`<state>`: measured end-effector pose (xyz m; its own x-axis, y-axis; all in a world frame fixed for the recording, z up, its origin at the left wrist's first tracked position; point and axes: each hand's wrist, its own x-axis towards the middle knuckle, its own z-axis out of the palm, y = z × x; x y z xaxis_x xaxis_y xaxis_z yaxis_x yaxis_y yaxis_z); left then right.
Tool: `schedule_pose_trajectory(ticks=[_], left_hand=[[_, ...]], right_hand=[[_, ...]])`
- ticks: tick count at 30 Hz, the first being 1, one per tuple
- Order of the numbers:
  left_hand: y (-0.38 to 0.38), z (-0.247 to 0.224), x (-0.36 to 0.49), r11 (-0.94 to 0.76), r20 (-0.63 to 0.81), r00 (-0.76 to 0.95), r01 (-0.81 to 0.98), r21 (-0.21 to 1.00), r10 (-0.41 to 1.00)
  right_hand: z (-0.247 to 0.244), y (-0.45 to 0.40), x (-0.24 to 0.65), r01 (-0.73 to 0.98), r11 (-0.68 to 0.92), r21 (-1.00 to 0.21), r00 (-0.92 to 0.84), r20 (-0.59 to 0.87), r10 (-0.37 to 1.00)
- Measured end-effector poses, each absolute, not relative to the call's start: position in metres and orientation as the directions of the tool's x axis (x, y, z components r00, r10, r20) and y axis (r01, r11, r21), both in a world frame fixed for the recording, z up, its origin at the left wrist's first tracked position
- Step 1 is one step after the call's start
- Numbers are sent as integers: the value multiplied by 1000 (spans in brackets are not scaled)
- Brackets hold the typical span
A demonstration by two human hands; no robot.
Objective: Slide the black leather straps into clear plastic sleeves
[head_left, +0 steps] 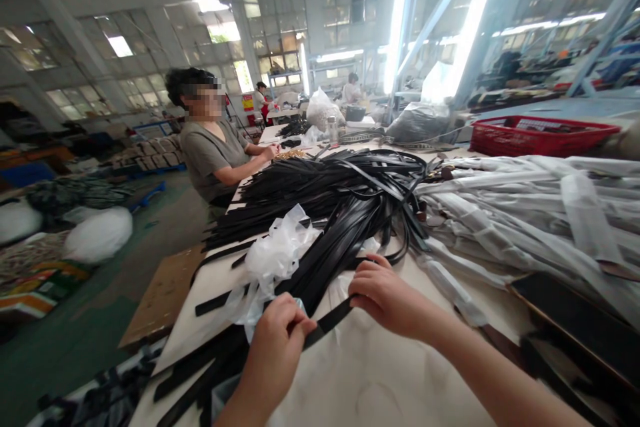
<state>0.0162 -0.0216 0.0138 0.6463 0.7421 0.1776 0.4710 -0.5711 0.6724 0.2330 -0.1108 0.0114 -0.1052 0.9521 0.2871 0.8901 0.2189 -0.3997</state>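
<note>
Head view: 2 bare hands are working at the lower centre of the frame. The left hand point(275, 347) is gripping 1 black strap point(327, 323), with its fingers point(295, 321) curled together and clamped on the strap. The right hand point(385, 297) is gripping the same strap just to the right, its fingers point(373, 277) also together and clamped. The strap is running straight between the 2 hands, above a white table point(365, 380). A large bundle of black straps point(325, 193) is lying at centre, just beyond the hands, with crumpled clear plastic film point(275, 260) resting against it. Plastic-wrapped white bundles point(510, 207) are lying at right, and a red plastic crate point(543, 135) is standing at upper right. A co-worker point(210, 153) is sitting at the table's left side, with both arms reaching onto it.
</note>
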Motion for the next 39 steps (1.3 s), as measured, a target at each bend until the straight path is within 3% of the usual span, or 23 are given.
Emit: schedule_pose_trajectory(ticks=[8, 10, 13, 16, 23, 29, 32, 36, 39], left_hand=[[-38, 30, 11, -669, 176, 728, 470, 577, 663], [-43, 41, 2, -751, 166, 794, 453, 480, 585], [-41, 58, -20, -876, 152, 873, 427, 222, 464], [-35, 66, -45, -896, 164, 881, 443, 40, 443], [-67, 31, -41, -789, 277, 744, 526, 316, 608], [-97, 5, -31, -755, 254, 711, 622, 209, 656], [-94, 3, -48, -696, 264, 644, 675, 244, 718], [-92, 2, -47, -689, 282, 628, 667, 283, 725], [-96, -2, -31, -714, 292, 652, 633, 298, 700]], right_hand=[[7, -122, 184, 837, 348, -423, -175, 395, 902], [3, -125, 168, 804, 396, -444, -214, 406, 889], [-2, -127, 160, 806, 388, -448, -228, 370, 901], [-5, -124, 171, 843, 356, -404, -262, 270, 927], [-13, -133, 156, 878, 366, -309, -309, 217, 926], [-19, -137, 156, 863, 373, -341, -372, 71, 925], [-8, -127, 181, 874, 339, -347, -370, -23, 929], [-1, -127, 184, 900, 354, -254, -353, 50, 934], [-8, -130, 165, 859, 455, -235, -438, 121, 891]])
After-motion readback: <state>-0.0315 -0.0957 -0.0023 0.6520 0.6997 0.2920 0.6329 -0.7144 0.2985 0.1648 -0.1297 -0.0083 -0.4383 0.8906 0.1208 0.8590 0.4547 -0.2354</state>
